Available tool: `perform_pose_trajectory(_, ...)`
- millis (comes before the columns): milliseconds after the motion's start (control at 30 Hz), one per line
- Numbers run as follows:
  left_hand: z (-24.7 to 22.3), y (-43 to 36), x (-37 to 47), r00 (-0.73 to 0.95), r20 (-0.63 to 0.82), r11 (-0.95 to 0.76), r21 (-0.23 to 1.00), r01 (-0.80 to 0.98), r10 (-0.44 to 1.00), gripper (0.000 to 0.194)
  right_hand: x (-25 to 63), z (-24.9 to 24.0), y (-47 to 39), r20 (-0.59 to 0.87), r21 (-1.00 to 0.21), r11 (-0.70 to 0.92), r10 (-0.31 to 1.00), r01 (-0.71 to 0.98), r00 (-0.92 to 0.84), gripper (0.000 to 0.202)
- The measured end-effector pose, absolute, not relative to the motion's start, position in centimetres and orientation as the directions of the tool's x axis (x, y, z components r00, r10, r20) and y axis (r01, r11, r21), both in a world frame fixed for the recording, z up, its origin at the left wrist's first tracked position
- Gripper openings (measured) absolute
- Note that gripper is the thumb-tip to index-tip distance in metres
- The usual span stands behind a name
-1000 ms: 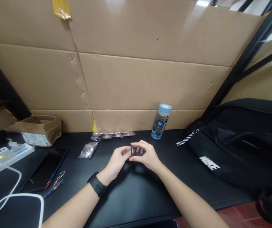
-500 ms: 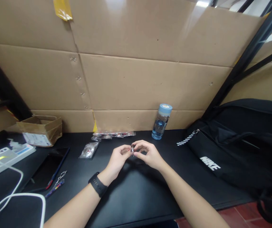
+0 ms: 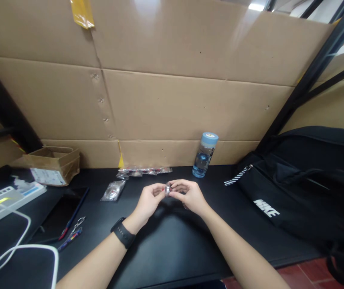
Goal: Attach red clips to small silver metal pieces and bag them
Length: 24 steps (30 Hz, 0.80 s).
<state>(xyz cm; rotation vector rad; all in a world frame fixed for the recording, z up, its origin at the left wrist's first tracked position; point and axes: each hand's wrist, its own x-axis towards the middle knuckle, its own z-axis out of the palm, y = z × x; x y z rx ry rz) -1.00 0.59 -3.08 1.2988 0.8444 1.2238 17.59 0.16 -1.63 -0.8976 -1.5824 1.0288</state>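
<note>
A small round silvery piece with a bit of red (image 3: 167,189) is pinched between both hands just above the black tabletop. It looks like a ring or disc seen nearly edge-on; its exact kind is too small to make out. My left hand (image 3: 148,202), with a black watch on the wrist, grips its left side between thumb and fingers. On the right side, my right hand (image 3: 191,196) closes on it with thumb and fingertips. A clear plastic packet with a silvery item (image 3: 113,190) lies left of my left hand. Behind the hands lies a row of similar small packets (image 3: 144,171).
A water bottle with a blue lid (image 3: 204,155) stands by the cardboard wall. On the right is a black bag (image 3: 283,192). To the left are a cardboard box (image 3: 56,165), a white power strip (image 3: 15,202), a tablet (image 3: 60,214), a lanyard (image 3: 71,239) and a white cable (image 3: 39,246).
The silvery piece has turned slightly and shows more of its round side. The fingers of my right hand have shifted a little on it. The view moved very slightly.
</note>
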Motion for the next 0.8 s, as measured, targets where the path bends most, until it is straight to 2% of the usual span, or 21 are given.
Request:
perform_pose_trajectory(100, -3.24, 0.73, -1.06, 0.183, 0.218, -0.178, 0.960, -0.214, 0.959, 0.037, 17.53, -1.71, 0.15, 0.324, -0.938, 0.343, 0.917, 0.046, -0.231, 0.035)
perform_pose_trajectory(300, -3.13, 0.96, -1.57, 0.255, 0.284, -0.236, 0.951, -0.201, 0.924, 0.038, 17.48, -1.45, -0.06, 0.292, -0.949, 0.311, 0.928, 0.046, -0.230, 0.034)
perform_pose_trajectory(600, -3.26, 1.12, -1.38, 0.256, 0.188, -0.163, 0.980, -0.117, 0.948, 0.032, 17.39, -1.80, 0.27, 0.300, -0.952, 0.305, 0.941, 0.004, -0.157, 0.036)
perform_pose_trajectory(800, -3.56, 0.72, -1.19, 0.229, 0.269, -0.261, 0.963, -0.068, 0.935, 0.028, 17.31, -2.07, 0.36, 0.305, -0.951, 0.308, 0.941, 0.004, -0.149, 0.034)
